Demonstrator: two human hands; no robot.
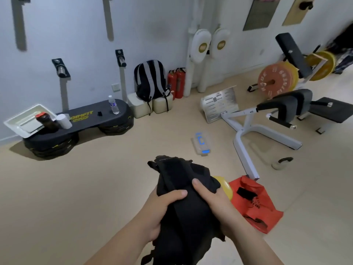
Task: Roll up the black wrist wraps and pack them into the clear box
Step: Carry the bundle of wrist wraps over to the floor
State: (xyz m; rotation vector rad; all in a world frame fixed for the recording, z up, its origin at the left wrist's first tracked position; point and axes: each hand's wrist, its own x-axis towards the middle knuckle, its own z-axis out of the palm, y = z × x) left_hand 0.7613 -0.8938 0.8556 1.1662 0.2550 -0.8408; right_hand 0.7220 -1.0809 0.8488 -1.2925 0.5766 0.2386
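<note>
the black wrist wraps (181, 175) are held as one loose bundle in front of the body, above the floor. the left hand (158, 211) is clenched round the bundle's left side, thumb laid across the front; the right hand (212, 203) grasps the right side in the same way. no tight roll is seen yet, and ends hang ragged below the hands.

the step would probably be done best if one wrap were separated from the bundle, pulled flat, and wound from one end under steady tension, with the edges kept aligned so that the roll fits the box. the other wrap would be better set down than rolled in with it.

the clear box (201, 143), with blue latches, lies on the floor well ahead of the hands; its lid appears closed, and its contents cannot be made out. beside the right hand an orange plastic bag (256, 209) lies crumpled, with a black strap-like piece (245, 194) at its mouth; whether that piece is in or on it cannot be told.
</note>
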